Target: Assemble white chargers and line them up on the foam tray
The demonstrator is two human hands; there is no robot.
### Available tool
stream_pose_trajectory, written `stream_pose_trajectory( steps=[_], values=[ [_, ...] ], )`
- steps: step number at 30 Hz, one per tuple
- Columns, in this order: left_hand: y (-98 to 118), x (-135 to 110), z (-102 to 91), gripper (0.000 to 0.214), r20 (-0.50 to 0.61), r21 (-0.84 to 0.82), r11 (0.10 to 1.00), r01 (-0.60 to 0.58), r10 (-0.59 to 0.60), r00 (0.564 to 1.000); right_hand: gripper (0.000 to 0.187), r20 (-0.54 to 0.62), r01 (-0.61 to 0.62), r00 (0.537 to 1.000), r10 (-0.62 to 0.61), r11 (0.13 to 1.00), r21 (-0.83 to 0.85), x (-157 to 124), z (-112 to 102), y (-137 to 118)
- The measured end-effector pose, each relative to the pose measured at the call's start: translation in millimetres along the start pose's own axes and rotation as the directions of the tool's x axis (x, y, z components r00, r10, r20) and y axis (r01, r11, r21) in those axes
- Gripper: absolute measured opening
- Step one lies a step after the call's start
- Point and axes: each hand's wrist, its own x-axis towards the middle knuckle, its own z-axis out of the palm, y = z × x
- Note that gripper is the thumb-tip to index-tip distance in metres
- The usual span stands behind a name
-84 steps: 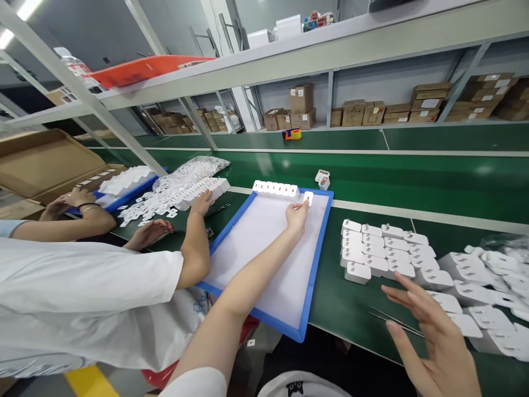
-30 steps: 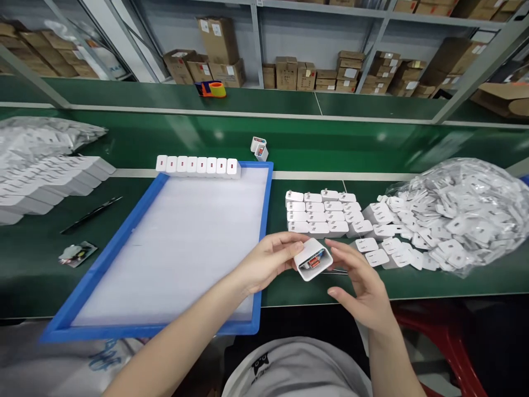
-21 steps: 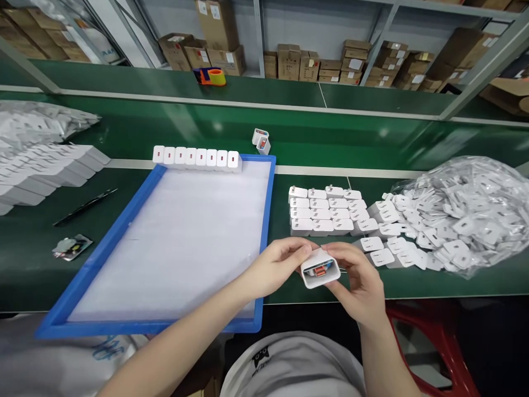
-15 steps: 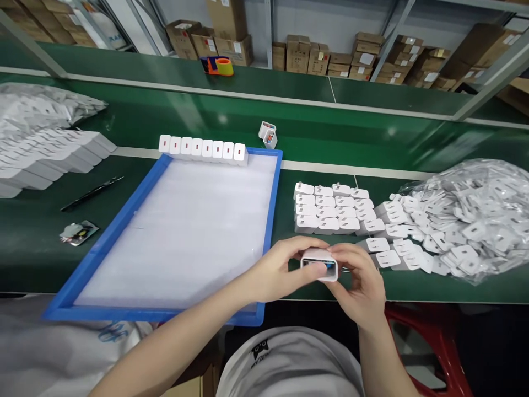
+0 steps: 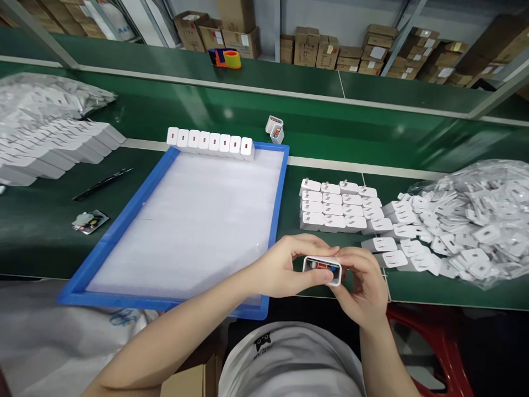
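Observation:
A white charger (image 5: 323, 268) with orange ports facing me sits between both hands at the table's near edge. My left hand (image 5: 285, 267) grips its left side and my right hand (image 5: 361, 281) pinches its right side. To the left lies a blue-framed tray (image 5: 278, 204) with a white sheet, and a row of several white chargers (image 5: 210, 143) stands along its far edge. Beyond my hands is a neat block of several chargers (image 5: 336, 207) lying flat.
A large heap of bagged chargers (image 5: 467, 220) fills the right. Two loose chargers (image 5: 275, 128) stand past the tray's far corner. On the left are rows of chargers (image 5: 53, 151), black tweezers (image 5: 103, 183) and a small packet (image 5: 90, 221). A tape dispenser (image 5: 225, 58) sits on the far belt.
My left hand left the tray's far row and joined my right hand on a charger. The charger has been turned between both hands, which drifted slightly right. My view swung right and down.

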Motion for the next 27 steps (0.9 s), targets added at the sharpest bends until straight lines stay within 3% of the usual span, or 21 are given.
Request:
stream_pose_trajectory(
  steps=[6, 11, 14, 18, 22, 25, 27],
  values=[
    [-1, 1, 0.7, 0.032, 0.005, -0.005, 1.0, 0.015, -0.015, 1.0, 0.033, 0.034, 0.033, 0.999, -0.03, 0.997, -0.073, -2, -1, 2],
    [3, 3, -2.7, 0.027, 0.083, 0.075, 0.997, 0.02, -0.026, 0.996, 0.029, 0.035, -0.026, 0.999, 0.028, 0.999, -0.034, -7, 0, 7],
    [4, 4, -5.4, 0.03, 0.068, 0.068, 0.997, 0.025, -0.03, 0.997, 0.028, 0.018, -0.056, 0.998, 0.056, 0.998, -0.007, -10, -3, 9],
    [2, 5, -6.5, 0.031, 0.063, 0.073, 0.992, 0.105, -0.11, 0.992, 0.03, 0.034, -0.076, 0.997, 0.075, 0.997, 0.002, -10, -10, 11],
    [-6, 5, -3.1, 0.044, -0.024, -0.169, 0.961, 0.219, -0.226, 0.974, 0.043, -0.011, -0.053, 0.999, 0.052, 0.998, -0.032, -7, -9, 10],
    [-13, 4, 1.0, 0.065, -0.128, -0.335, 0.923, 0.191, -0.245, 0.961, 0.067, -0.024, 0.001, 1.0, -0.004, 0.99, -0.14, -2, -3, 6],
    [-15, 4, 3.2, 0.072, -0.119, -0.359, 0.917, 0.174, -0.23, 0.966, 0.078, -0.017, 0.014, 1.0, -0.018, 0.975, -0.221, 2, 0, 3]
  ],
)
